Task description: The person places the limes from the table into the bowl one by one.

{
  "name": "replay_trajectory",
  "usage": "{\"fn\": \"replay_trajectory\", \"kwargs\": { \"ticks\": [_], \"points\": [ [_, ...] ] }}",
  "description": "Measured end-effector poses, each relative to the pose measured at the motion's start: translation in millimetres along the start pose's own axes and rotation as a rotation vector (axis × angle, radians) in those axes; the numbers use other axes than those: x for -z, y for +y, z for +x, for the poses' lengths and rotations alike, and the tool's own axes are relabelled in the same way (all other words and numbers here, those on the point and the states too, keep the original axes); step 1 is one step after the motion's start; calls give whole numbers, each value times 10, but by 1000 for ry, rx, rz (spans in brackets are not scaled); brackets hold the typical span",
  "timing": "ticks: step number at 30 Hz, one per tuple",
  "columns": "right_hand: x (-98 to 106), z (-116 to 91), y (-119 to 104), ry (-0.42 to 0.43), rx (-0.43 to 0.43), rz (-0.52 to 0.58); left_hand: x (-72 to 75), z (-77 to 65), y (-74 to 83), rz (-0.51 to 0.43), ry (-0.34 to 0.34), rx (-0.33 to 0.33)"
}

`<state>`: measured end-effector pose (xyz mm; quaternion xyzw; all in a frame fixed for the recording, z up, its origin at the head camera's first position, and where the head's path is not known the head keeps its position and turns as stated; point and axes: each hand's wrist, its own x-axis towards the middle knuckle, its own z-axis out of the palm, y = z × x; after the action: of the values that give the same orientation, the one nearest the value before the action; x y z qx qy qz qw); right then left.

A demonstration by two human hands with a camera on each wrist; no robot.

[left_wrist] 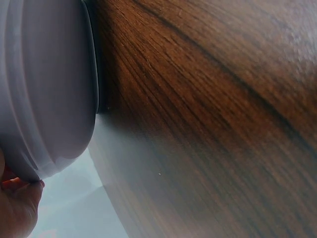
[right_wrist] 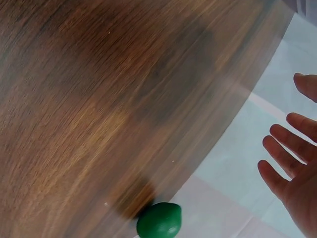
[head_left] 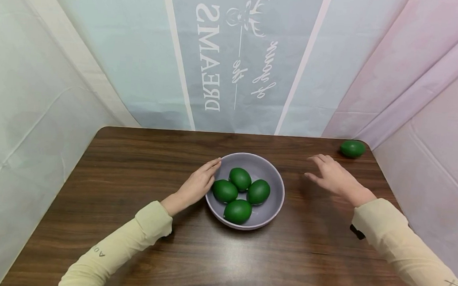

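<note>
A grey-purple bowl stands upright on the table, with several green limes lying in it. At its left rim my left hand holds the bowl, its fingers along the outside and the thumb at the rim. In the left wrist view, fingertips touch the bowl's outer wall. My right hand hovers to the right of the bowl with its fingers spread, holding nothing. A single lime lies beyond it at the far right corner; the right wrist view shows this lime apart from the hand.
The dark wooden table has rounded far corners. Pale cloth sheets hang behind it and at both sides, and the back one carries white mirrored lettering and a deer head. A small black object shows beneath the right sleeve.
</note>
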<state>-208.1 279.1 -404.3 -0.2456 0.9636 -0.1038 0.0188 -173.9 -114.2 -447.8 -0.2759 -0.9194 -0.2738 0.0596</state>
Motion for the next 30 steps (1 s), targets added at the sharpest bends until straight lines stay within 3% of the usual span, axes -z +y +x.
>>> {"fn": "replay_trajectory", "kwargs": {
  "ticks": [20, 30],
  "points": [
    [27, -35, 263, -51, -173, 64, -1, -22, -8, 1, 4, 3],
    [46, -32, 365, 16, -195, 51, 6, -10, 0, -3, -3, 8]
  ]
}}
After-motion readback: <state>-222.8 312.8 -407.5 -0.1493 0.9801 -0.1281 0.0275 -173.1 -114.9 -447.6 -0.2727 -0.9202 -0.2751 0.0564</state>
